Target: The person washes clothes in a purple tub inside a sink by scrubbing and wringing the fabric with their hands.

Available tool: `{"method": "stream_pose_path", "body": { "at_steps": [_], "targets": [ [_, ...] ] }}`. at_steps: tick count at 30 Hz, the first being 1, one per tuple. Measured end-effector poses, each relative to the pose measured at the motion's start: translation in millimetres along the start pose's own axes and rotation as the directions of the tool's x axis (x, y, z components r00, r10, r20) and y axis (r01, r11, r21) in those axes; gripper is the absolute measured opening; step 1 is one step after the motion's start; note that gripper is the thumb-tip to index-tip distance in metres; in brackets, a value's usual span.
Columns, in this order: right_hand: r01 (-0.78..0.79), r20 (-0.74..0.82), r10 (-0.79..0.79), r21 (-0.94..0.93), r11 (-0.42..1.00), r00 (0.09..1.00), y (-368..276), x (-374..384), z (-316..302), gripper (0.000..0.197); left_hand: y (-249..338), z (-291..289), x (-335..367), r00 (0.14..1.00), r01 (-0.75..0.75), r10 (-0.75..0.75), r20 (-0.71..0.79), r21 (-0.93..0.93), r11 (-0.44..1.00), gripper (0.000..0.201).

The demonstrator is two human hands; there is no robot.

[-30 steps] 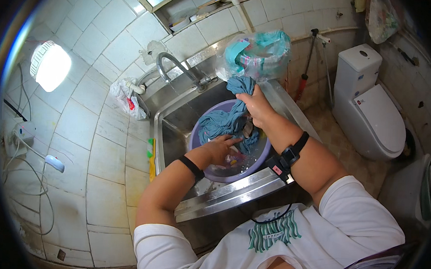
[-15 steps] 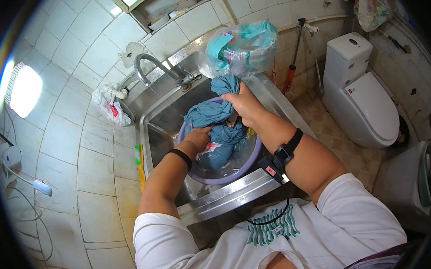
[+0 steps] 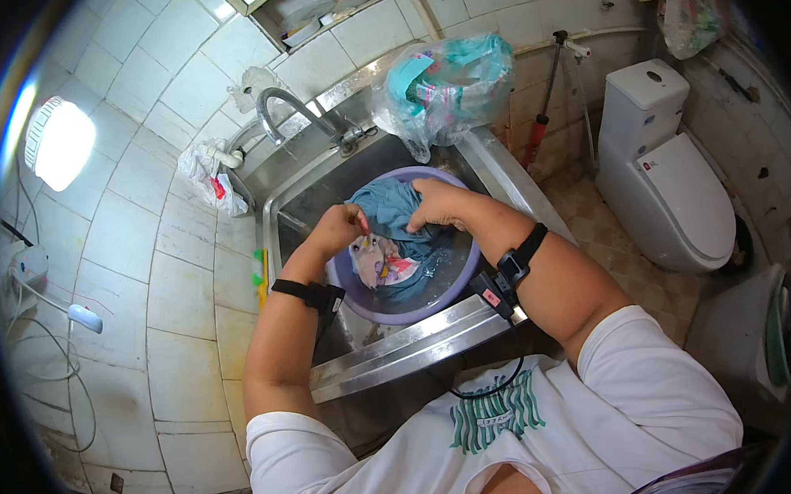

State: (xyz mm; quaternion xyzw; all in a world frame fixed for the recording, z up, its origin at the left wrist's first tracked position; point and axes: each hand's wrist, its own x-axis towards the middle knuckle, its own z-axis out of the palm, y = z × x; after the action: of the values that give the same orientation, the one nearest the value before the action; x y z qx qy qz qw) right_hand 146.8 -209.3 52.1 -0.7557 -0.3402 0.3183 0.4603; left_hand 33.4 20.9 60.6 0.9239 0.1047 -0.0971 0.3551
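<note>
A wet blue garment [image 3: 384,202] lies bunched in a lilac basin [image 3: 407,319], partly in water. Below its folds shows pale cloth with a pink and purple print [image 3: 379,262]; whether it belongs to the garment I cannot tell. At the basin's left rim, my left hand [image 3: 336,229] is closed, its fingertips pinching the edge of the blue cloth. My right hand [image 3: 441,203] grips the garment from the right, thumb pressed on the fabric and its other fingers partly hidden.
The basin stands in a metal sink [image 3: 496,167] under a curved faucet [image 3: 273,118]. A clear plastic bag with teal contents [image 3: 447,86] rests on the sink's back corner. At the right stands a toilet [image 3: 664,170]. A lamp [image 3: 60,142] glows at the left.
My right hand has lowered the lifted end of the garment into the basin. My left hand has come up to the left rim, and more of the printed cloth shows.
</note>
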Motion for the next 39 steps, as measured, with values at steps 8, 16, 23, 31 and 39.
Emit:
{"method": "stream_pose_path", "body": {
  "at_steps": [8,16,23,31,39],
  "targets": [
    [0.159,0.144,-0.127,-0.235,0.959,0.981,16,13,0,0.041,13,39,-11,0.959,-0.281,0.275,0.074,0.084,0.956,0.028],
    [0.2,-0.227,-0.152,0.206,0.958,0.962,17,25,-2,0.01,44,101,1,0.74,-0.672,0.42,0.525,0.555,0.49,0.057],
    [0.241,-0.21,-0.184,0.292,0.926,0.96,7,14,-5,0.012,44,143,23,0.734,-0.679,0.176,0.656,0.703,0.211,0.045],
    [0.212,-0.173,-0.158,0.368,0.905,0.972,5,13,-4,0.014,34,130,44,0.874,-0.454,0.291,0.389,0.439,0.776,0.054],
    [0.288,-0.323,-0.217,0.193,0.938,0.921,10,13,-1,0.02,69,69,-13,0.956,-0.035,-0.152,-0.25,-0.614,0.789,0.03]
  ]
}}
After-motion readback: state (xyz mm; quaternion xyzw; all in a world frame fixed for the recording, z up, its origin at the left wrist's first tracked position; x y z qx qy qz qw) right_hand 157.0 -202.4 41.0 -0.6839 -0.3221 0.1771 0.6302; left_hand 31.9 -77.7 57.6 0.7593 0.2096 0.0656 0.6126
